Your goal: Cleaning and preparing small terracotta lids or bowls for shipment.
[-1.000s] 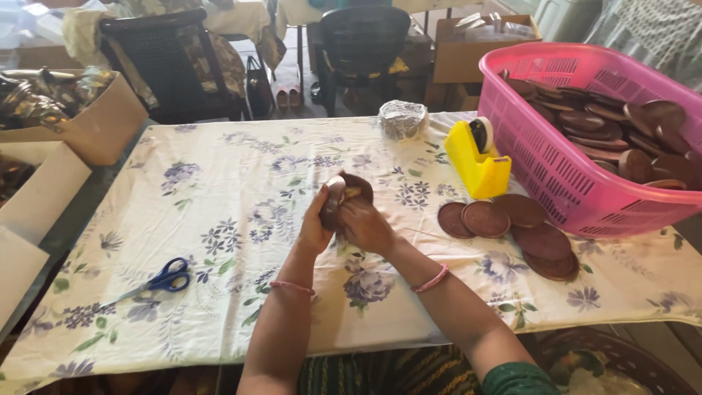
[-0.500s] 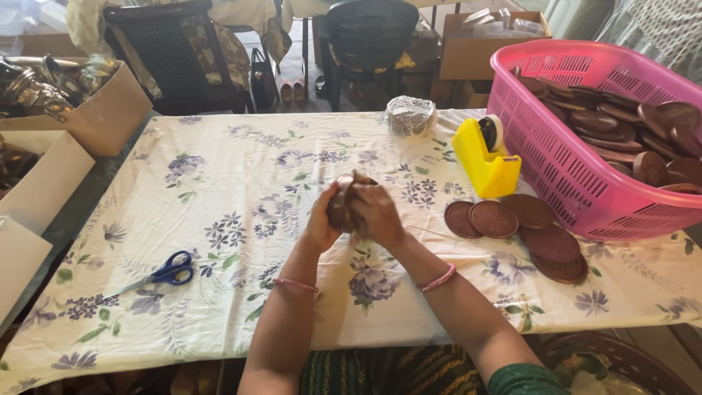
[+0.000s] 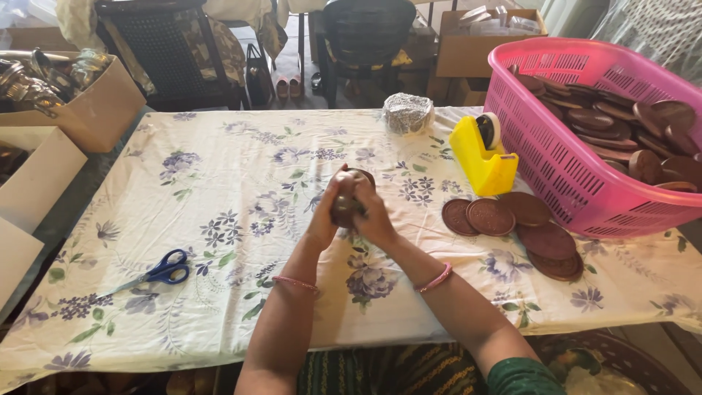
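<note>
Over the middle of the floral tablecloth (image 3: 219, 183), my left hand (image 3: 325, 216) and my right hand (image 3: 374, 216) clasp one brown round disc (image 3: 345, 207) between them, held almost on edge. Fingers hide most of it. Several more brown discs (image 3: 512, 227) lie flat on the cloth to the right of my hands, beside a yellow tape dispenser (image 3: 482, 157). A pink plastic basket (image 3: 556, 168) at the far right holds many more of the same discs.
Blue-handled scissors (image 3: 164, 269) lie on the cloth at the left. A crumpled foil ball (image 3: 407, 113) sits at the table's far edge. Open cardboard boxes (image 3: 88, 110) stand off the left side. Dark chairs (image 3: 365, 36) and another box stand behind the table.
The disc has turned from flatter in my hands to nearly on edge, and both hands have closed tighter around it. The view has shifted slightly.
</note>
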